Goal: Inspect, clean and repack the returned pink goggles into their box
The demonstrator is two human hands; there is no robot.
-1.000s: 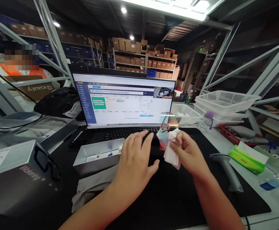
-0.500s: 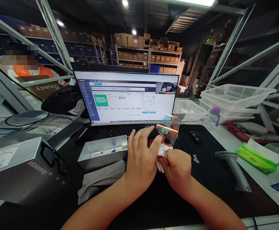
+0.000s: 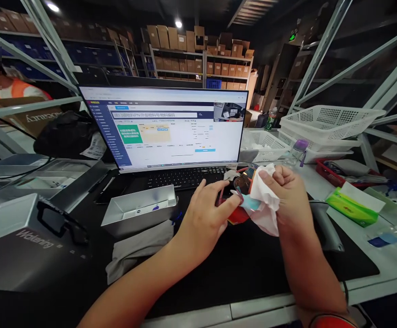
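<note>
My left hand (image 3: 205, 210) has its thumb and fingers closed on a red-framed, shiny object (image 3: 241, 181) with tinted lens-like parts, apparently a pair of glasses. My right hand (image 3: 293, 193) grips a crumpled white tissue (image 3: 266, 200), which hangs against the right side of the glasses and hides part of them. Left of my hands sits an open silver box (image 3: 114, 225) with a small item inside. A grey cloth pouch (image 3: 139, 248) lies just in front of it. The larger silver carton (image 3: 21, 250) at the left shows a printed picture of black glasses.
A monitor (image 3: 181, 136) and keyboard (image 3: 185, 177) stand ahead. To the right are a handheld scanner (image 3: 326, 228), a green tissue pack (image 3: 352, 207), white baskets (image 3: 328, 125) and a red basket (image 3: 324, 171). Another person in an orange vest (image 3: 16, 89) is at far left.
My right hand has moved right and up, spreading the tissue into view. The glasses have turned, and their red frame shows more. The camera view has shifted slightly.
</note>
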